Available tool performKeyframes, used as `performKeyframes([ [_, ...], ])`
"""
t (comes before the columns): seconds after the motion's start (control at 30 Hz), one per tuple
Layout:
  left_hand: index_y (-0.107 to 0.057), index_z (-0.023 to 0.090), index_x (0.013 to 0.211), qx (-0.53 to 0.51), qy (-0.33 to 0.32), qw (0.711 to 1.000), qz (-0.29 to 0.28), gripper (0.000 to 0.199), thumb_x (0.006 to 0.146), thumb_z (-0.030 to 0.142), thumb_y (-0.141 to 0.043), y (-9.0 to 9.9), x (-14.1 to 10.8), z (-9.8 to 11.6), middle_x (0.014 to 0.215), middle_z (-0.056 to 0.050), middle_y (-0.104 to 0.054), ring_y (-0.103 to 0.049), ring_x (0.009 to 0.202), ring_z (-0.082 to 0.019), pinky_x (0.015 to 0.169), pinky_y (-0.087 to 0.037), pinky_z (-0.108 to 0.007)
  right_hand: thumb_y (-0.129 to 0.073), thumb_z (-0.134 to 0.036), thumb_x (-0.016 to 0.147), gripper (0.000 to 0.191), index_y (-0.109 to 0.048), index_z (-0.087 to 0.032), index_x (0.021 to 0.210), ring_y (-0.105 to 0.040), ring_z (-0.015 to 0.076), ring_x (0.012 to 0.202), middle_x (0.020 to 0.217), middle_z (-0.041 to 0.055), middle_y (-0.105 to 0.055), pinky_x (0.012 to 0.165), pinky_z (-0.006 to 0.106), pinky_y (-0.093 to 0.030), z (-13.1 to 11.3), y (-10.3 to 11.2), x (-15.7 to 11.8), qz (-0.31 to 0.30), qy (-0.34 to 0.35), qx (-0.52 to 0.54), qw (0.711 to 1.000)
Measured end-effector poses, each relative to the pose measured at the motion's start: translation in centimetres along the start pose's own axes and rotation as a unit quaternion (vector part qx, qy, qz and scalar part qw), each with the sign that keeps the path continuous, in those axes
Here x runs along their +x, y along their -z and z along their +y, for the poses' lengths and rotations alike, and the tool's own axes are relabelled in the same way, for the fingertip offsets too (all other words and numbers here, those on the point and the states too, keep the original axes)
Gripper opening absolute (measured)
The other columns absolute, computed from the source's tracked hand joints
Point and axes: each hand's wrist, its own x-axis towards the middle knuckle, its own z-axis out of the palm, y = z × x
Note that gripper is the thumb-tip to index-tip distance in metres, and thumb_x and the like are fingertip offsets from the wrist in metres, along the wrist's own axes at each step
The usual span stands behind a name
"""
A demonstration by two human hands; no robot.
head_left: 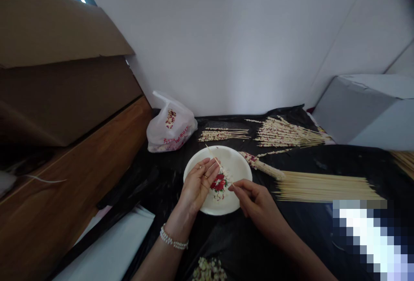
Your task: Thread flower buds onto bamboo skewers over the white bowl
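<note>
My left hand (199, 181) is palm up over a white bowl (194, 201), fingers partly curled, a beaded bracelet (174, 238) on its wrist. Across its fingertips lies a thin bamboo skewer (211, 153), its upper tip pointing away to the left. My right hand (255, 197) is at the bowl's right rim, thumb and forefinger pinched in line with the skewer's near end. What sits exactly between those fingertips is too small to make out. Inside the bowl, pale kernels lie around a printed red flower (219, 182).
Behind the bowl lie skewers threaded with kernels (215, 134) and a larger pile (278, 132). A partly stripped corncob (265, 168) touches bare skewers (323, 186). A plastic bag (171, 127) stands back left, a white box (362, 108) right. Black sheeting (161, 186) covers the surface.
</note>
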Motion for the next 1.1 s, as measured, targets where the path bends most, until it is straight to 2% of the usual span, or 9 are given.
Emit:
performKeyframes([
  [0.1, -0.065, 0.01, 0.103, 0.027, -0.016, 0.999, -0.007, 0.018, 0.087, 0.012, -0.057, 0.25, 0.02, 0.18, 0.083, -0.01, -0.07, -0.067, 0.068, -0.012, 0.06, -0.055, -0.02, -0.051, -0.045, 0.089, 0.034, -0.064, -0.016, 0.079, -0.035, 0.0099, 0.041, 0.046, -0.0064, -0.039, 0.042, 0.023, -0.022, -0.01, 0.02, -0.02, 0.001, 0.003, 0.003, 1.0],
  [0.17, -0.066, 0.011, 0.108, 0.041, -0.021, 0.999, -0.012, 0.024, 0.085, 0.015, -0.062, 0.32, -0.07, 0.36, 0.061, 0.002, -0.057, -0.05, 0.045, -0.004, 0.041, -0.04, -0.011, -0.052, -0.045, 0.089, 0.033, -0.064, -0.016, 0.079, -0.034, 0.0096, 0.041, 0.046, -0.0069, -0.038, 0.042, 0.023, -0.022, -0.08, 0.02, -0.03, 0.001, 0.003, 0.007, 1.0],
  [0.27, -0.065, 0.013, 0.115, 0.044, -0.034, 0.998, -0.007, 0.033, 0.083, 0.017, -0.066, 0.2, -0.23, 0.65, 0.055, 0.008, -0.043, -0.036, 0.039, -0.001, 0.033, -0.025, -0.009, -0.052, -0.044, 0.09, 0.032, -0.063, -0.015, 0.079, -0.034, 0.0095, 0.041, 0.045, -0.007, -0.038, 0.043, 0.024, -0.021, -0.19, 0.02, -0.05, 0.003, 0.007, 0.007, 1.0],
  [0.37, -0.066, 0.01, 0.107, 0.022, -0.023, 0.999, 0.021, 0.022, 0.087, 0.017, -0.061, 0.0, -0.12, 0.8, 0.062, 0.003, -0.053, -0.048, 0.047, -0.004, 0.04, -0.038, -0.011, -0.052, -0.043, 0.09, 0.031, -0.063, -0.015, 0.079, -0.034, 0.0094, 0.041, 0.045, -0.0073, -0.038, 0.043, 0.024, -0.021, -0.25, 0.06, -0.06, 0.002, 0.005, 0.012, 1.0],
  [0.43, -0.065, 0.008, 0.097, -0.006, 0.015, 0.999, 0.039, 0.015, 0.089, 0.014, -0.054, -0.01, 0.11, 0.79, 0.072, -0.005, -0.062, -0.061, 0.062, -0.01, 0.055, -0.052, -0.017, -0.052, -0.043, 0.09, 0.031, -0.063, -0.015, 0.079, -0.034, 0.0096, 0.041, 0.046, -0.0071, -0.038, 0.043, 0.024, -0.021, -0.27, 0.11, -0.06, -0.001, 0.003, 0.015, 1.0],
  [0.5, -0.063, 0.006, 0.091, -0.028, 0.058, 0.997, 0.044, 0.015, 0.088, 0.007, -0.049, 0.12, 0.35, 0.7, 0.085, -0.013, -0.066, -0.067, 0.08, -0.017, 0.072, -0.058, -0.026, -0.052, -0.042, 0.09, 0.031, -0.063, -0.015, 0.08, -0.035, 0.0099, 0.042, 0.046, -0.0067, -0.039, 0.043, 0.024, -0.022, -0.28, 0.16, -0.06, -0.002, 0.004, 0.014, 1.0],
  [0.63, -0.061, 0.004, 0.099, -0.008, 0.076, 0.997, 0.028, 0.03, 0.077, -0.007, -0.045, 0.47, 0.45, 0.46, 0.102, -0.018, -0.066, -0.066, 0.098, -0.022, 0.089, -0.055, -0.033, -0.052, -0.042, 0.089, 0.03, -0.062, -0.015, 0.079, -0.034, 0.0098, 0.041, 0.045, -0.007, -0.039, 0.043, 0.023, -0.021, -0.25, 0.15, -0.08, -0.001, -0.001, 0.02, 1.0],
  [0.8, -0.062, 0.007, 0.103, 0.054, 0.062, 0.996, 0.019, 0.04, 0.069, -0.01, -0.047, 0.48, 0.15, 0.18, 0.103, -0.015, -0.067, -0.064, 0.099, -0.018, 0.099, -0.049, -0.033, -0.053, -0.042, 0.089, 0.03, -0.062, -0.015, 0.079, -0.034, 0.0095, 0.041, 0.045, -0.0071, -0.039, 0.044, 0.023, -0.022, -0.29, 0.14, -0.11, 0.001, 0.004, 0.011, 1.0],
  [1.1, -0.066, 0.007, 0.102, 0.08, 0.071, 0.994, -0.03, 0.057, 0.059, -0.019, -0.04, 0.38, -0.02, 0.06, 0.118, -0.016, -0.065, -0.059, 0.116, -0.02, 0.106, -0.043, -0.031, -0.052, -0.04, 0.09, 0.029, -0.062, -0.015, 0.08, -0.035, 0.0095, 0.042, 0.046, -0.007, -0.04, 0.044, 0.023, -0.022, -0.35, 0.11, -0.07, -0.001, 0.006, 0.013, 1.0],
])
